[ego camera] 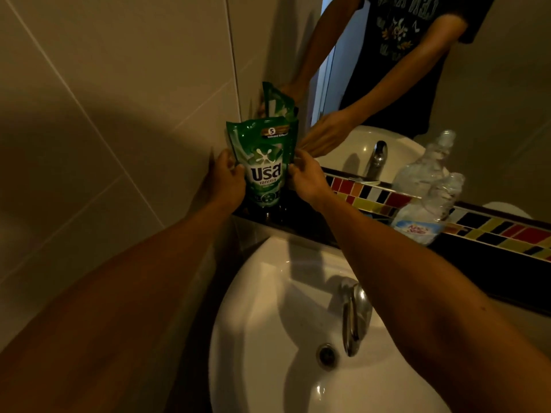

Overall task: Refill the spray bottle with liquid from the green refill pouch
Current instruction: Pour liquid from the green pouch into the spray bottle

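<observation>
The green refill pouch (pixel 264 162) stands upright on the dark ledge (pixel 301 216) in the corner behind the sink, its printed front facing me. My left hand (pixel 226 180) grips its left edge and my right hand (pixel 307 180) grips its right edge. The pouch's top looks sealed. No spray bottle shows in this view. A clear plastic water bottle (pixel 426 198) with a blue label stands on the ledge to the right.
A white sink (pixel 268 308) with a chrome tap (pixel 353 314) lies below my arms. A mirror (pixel 417 84) above the ledge reflects my arms, the pouch and the tap. A coloured tile strip (pixel 492 228) runs along the ledge. A tiled wall (pixel 104 114) closes the left side.
</observation>
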{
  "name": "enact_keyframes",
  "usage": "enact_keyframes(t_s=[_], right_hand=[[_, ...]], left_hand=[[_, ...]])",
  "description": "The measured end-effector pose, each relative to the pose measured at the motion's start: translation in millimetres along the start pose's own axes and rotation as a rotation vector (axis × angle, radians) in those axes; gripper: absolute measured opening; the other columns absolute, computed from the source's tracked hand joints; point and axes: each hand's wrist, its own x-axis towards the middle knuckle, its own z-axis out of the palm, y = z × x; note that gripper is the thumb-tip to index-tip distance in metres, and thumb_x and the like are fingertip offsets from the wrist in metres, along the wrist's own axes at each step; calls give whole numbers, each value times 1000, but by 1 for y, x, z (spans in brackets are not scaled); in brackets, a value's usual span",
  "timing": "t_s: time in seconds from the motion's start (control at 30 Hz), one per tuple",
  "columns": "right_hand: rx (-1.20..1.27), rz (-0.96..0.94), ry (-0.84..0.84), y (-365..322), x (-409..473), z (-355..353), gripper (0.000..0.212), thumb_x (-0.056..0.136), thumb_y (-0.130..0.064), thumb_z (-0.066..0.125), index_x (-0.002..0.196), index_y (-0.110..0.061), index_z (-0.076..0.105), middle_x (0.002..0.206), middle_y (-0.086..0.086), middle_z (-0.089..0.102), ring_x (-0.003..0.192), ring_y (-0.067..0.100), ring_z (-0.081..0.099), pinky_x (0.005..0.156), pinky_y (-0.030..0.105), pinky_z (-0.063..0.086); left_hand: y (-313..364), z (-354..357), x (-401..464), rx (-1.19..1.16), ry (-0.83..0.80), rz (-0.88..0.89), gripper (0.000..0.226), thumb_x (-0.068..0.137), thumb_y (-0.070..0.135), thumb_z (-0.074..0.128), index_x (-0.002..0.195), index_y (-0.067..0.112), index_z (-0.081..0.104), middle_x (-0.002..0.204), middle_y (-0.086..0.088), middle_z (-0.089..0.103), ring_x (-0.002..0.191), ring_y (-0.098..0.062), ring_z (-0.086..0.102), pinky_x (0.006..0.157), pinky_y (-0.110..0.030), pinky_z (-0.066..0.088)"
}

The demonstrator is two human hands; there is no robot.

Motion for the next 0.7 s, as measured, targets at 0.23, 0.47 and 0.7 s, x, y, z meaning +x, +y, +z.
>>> enact_keyframes(t_s=[0.23, 0.47, 0.7], right_hand=[[88, 14, 130, 7, 32, 22, 29, 108, -5, 44, 129, 2, 63, 122, 17, 71, 111, 28, 69, 98, 43, 59], [110, -49, 294, 15, 18, 30, 23, 108, -8, 47, 113, -1, 68, 102, 6, 72, 92, 15, 67, 78, 23, 58], [172, -52, 389, 16, -36, 5, 17, 107, -10, 51, 103, 0, 64, 98, 12, 70, 88, 17, 65, 77, 26, 56]], left_hand=[[-14, 5, 24, 26, 66, 8, 23, 99, 17, 48, 121, 18, 58, 110, 7, 63, 90, -13, 56, 61, -17, 36], [-13, 7, 17, -10, 65, 109, 16, 103, 20, 47, 111, 12, 59, 96, 5, 64, 82, -12, 62, 54, -10, 38], [12, 14, -16, -141, -41, 267, 16, 104, 19, 44, 88, 16, 44, 69, 9, 49, 60, 1, 47, 55, -11, 39]])
